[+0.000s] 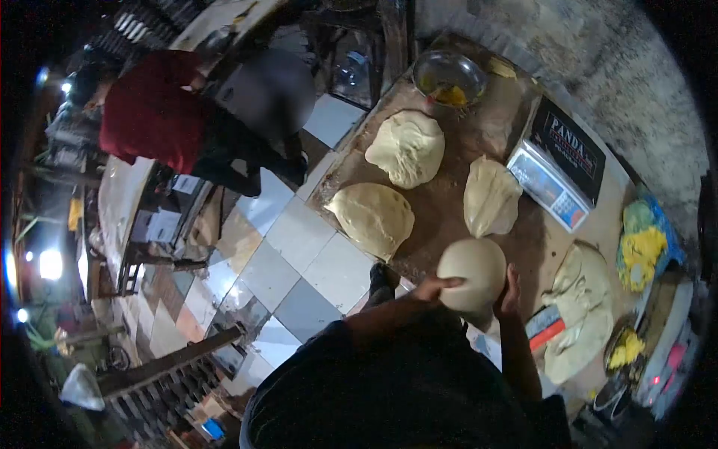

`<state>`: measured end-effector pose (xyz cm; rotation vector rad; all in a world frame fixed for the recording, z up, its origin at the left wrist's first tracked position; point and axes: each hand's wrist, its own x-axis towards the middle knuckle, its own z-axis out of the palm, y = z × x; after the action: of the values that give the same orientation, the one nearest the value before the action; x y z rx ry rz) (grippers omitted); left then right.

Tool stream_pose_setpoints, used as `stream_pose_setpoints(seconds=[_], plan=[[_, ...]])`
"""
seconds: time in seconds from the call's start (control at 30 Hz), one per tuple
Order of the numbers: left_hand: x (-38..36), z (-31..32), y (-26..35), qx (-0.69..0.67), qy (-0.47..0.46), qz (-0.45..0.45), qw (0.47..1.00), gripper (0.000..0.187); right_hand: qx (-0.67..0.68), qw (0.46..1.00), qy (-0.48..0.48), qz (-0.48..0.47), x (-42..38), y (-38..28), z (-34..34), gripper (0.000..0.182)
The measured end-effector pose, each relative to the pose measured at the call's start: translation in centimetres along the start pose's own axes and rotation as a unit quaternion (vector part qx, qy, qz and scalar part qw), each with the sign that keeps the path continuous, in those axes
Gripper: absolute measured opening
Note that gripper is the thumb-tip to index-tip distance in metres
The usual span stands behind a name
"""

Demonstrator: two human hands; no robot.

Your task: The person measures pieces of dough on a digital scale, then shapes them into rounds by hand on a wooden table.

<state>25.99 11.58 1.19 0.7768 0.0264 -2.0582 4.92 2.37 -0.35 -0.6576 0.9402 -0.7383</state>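
A smooth, rounded ball of dough is held between my two hands at the table's near edge. My left hand presses on its left side, thumb lying across the dough. On the opposite side, my right hand cups it with the fingers pointing up. Beyond it rest three lumps of dough: one wrinkled lump, one smoother lump near the left edge, and a folded lump beside the scale. A larger slab of dough lies to the right, with a red-edged scraper against it.
A digital scale stands by a black box marked PANDA. At the far end sits a bowl with something yellow inside. A blue bag with yellow lumps lies right. Another person bends over on the left, across the tiled floor.
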Motion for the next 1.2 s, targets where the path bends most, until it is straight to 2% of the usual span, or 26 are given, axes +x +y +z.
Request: stream_pose_setpoints(seconds=[0.03, 0.07, 0.1, 0.13, 0.2, 0.23, 0.27, 0.3, 0.33, 0.37, 0.47, 0.5, 0.53, 0.57, 0.63, 0.7, 0.8, 0.87, 0.9, 0.93, 0.97, 1.03, 1.07, 1.13, 1.17, 1.2], plan=[[-2.7, -1.1, 1.6, -0.016, 0.021, 0.009, 1.0, 0.067, 0.067, 0.995, -0.07, 0.035, -0.2, -0.5, 1.8, 0.054], [-5.3, -1.6, 2.7, 0.022, 0.017, 0.168, 0.985, 0.062, 0.208, 0.946, -0.23, 0.09, 0.3, -0.9, 3.6, 0.055], [-8.0, -2.4, 4.4, 0.044, 0.029, 0.23, 0.972, 0.068, 0.107, 0.959, -0.262, -0.011, 2.4, 1.3, 3.5, 0.054], [-10.1, -4.6, 5.0, 0.023, 0.038, 0.214, 0.976, 0.085, 0.003, 0.951, -0.29, -0.11, 5.0, 4.3, 3.1, 0.053], [-14.9, -6.6, 6.0, 0.008, 0.112, 0.265, 0.958, 0.092, -0.024, 0.965, -0.258, 0.05, 7.7, 7.7, 4.6, 0.048], [-14.7, -11.3, 5.3, -0.004, 0.048, 0.345, 0.937, 0.092, -0.047, 0.974, -0.202, 0.093, 10.1, 10.9, 6.6, 0.045], [-17.0, -10.6, 5.9, -0.02, 0.108, 0.384, 0.917, 0.091, -0.069, 0.977, -0.146, 0.137, 11.9, 13.8, 9.8, 0.043], [-17.5, -11.8, 6.5, -0.046, 0.042, 0.416, 0.907, 0.091, -0.361, 0.921, -0.146, -0.008, 12.2, 15.0, 14.7, 0.046], [-17.6, -15.5, 6.2, -0.068, 0.002, 0.428, 0.901, 0.09, -0.61, 0.767, -0.128, -0.152, 12.4, 15.5, 18.7, 0.049], [-18.6, -14.9, 6.7, -0.037, 0.037, 0.463, 0.885, 0.092, -0.604, 0.772, -0.127, -0.152, 13.1, 15.7, 20.4, 0.049], [-20.2, -14.7, 8.9, 0.006, 0.067, 0.497, 0.865, 0.09, -0.4, 0.842, -0.181, -0.314, 12.6, 16.2, 22.0, 0.047], [-20.2, -15.0, 9.7, 0.007, 0.063, 0.509, 0.858, 0.087, -0.168, 0.961, -0.134, -0.175, 11.5, 15.8, 21.8, 0.047], [-20.0, -15.6, 10.4, 0.01, 0.059, 0.501, 0.863, 0.087, 0.079, 0.993, -0.078, -0.026, 10.1, 14.7, 21.7, 0.048], [-19.7, -16.5, 11.1, 0.008, 0.068, 0.487, 0.871, 0.084, 0.32, 0.94, -0.019, 0.122, 8.7, 13.3, 21.2, 0.048], [-18.6, -17.0, 12.6, 0.015, 0.085, 0.459, 0.884, 0.078, 0.223, 0.975, 0.001, 0.009, 1.5, 4.5, 22.1, 0.05], [-16.5, -17.9, 13.9, -0.03, 0.084, 0.42, 0.903, 0.074, 0.212, 0.965, 0.041, -0.15, -0.8, 2.4, 16.9, 0.048], [-11.6, -19.1, 15.9, -0.076, 0.11, 0.357, 0.924, 0.065, 0.095, 0.965, 0.093, -0.227, -6.3, -7.4, 12.1, 0.053], [-7.5, -21.9, 16.4, 0.025, 0.216, 0.355, 0.909, 0.058, -0.028, 0.972, 0.08, -0.218, -9.1, -11.7, 10.6, 0.058], [-6.1, -22.9, 16.2, 0.086, 0.259, 0.4, 0.875, 0.056, -0.089, 0.972, 0.028, -0.215, -9.1, -11.8, 9.8, 0.061], [-5.1, -22.6, 16.2, 0.147, 0.297, 0.443, 0.833, 0.055, -0.249, 0.953, 0.056, -0.163, -8.9, -11.0, 8.4, 0.061], [-4.4, -22.4, 16.0, 0.134, 0.36, 0.409, 0.828, 0.057, -0.406, 0.905, 0.067, -0.109, -8.7, -10.2, 7.1, 0.061], [-4.1, -24.0, 15.8, 0.286, 0.408, 0.407, 0.765, 0.086, -0.773, 0.634, 0.014, -0.038, -6.0, -2.0, 4.7, 0.047], [-4.4, -22.6, 15.5, 0.32, 0.462, 0.41, 0.719, 0.104, -0.886, 0.46, -0.049, -0.03, -4.8, 2.8, 3.1, 0.045], [-5.9, -18.7, 14.6, 0.503, 0.584, 0.354, 0.53, 0.105, -0.8, 0.595, -0.016, 0.078, -6.1, 4.8, 4.6, 0.043], [-6.6, -16.7, 14.1, 0.562, 0.642, 0.311, 0.418, 0.106, -0.794, 0.588, -0.144, -0.062, -5.4, 12.9, -2.6, 0.049], [-6.9, -15.5, 13.8, 0.595, 0.62, 0.352, 0.369, 0.101, -0.787, 0.6, -0.133, -0.059, -5.5, 11.4, -3.3, 0.049]])
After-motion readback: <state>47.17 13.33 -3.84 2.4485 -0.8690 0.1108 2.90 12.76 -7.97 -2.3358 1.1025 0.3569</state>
